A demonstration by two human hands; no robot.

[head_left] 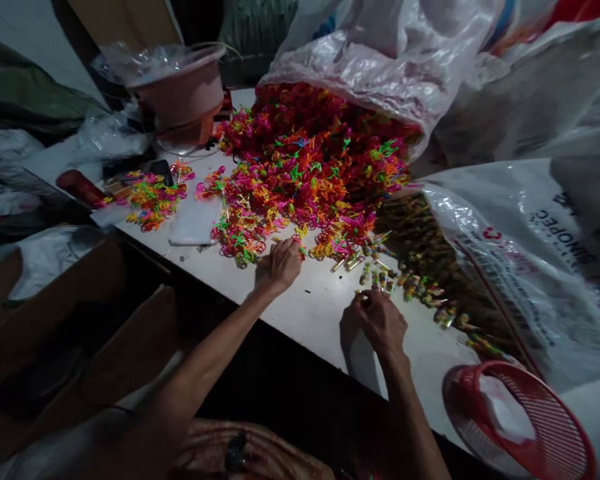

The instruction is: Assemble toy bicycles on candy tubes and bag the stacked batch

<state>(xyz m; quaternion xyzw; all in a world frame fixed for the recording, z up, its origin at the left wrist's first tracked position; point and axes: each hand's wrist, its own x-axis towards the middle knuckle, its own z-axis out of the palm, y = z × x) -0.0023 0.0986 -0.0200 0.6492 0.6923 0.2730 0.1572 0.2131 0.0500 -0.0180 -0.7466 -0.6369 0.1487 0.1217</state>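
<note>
Your left hand (283,264) touching multicoloured plastic-trinket heap (300,183), right hand (381,321) curling beside shiny patterned tubes (375,279); can't tell grasps. Both lying toward white table's (313,321) front edge, likely easing reach.

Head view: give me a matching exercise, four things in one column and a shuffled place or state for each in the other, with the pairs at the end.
1. Left hand
2. Right hand
3. Red mesh basket
4. White plastic sack

A. Has something white inside
B. At the near edge of the colourful plastic pile
C. Printed with "SINOPEC"
D. Beside the small cylindrical pieces

Pairs: 1-B, 2-D, 3-A, 4-C
</note>
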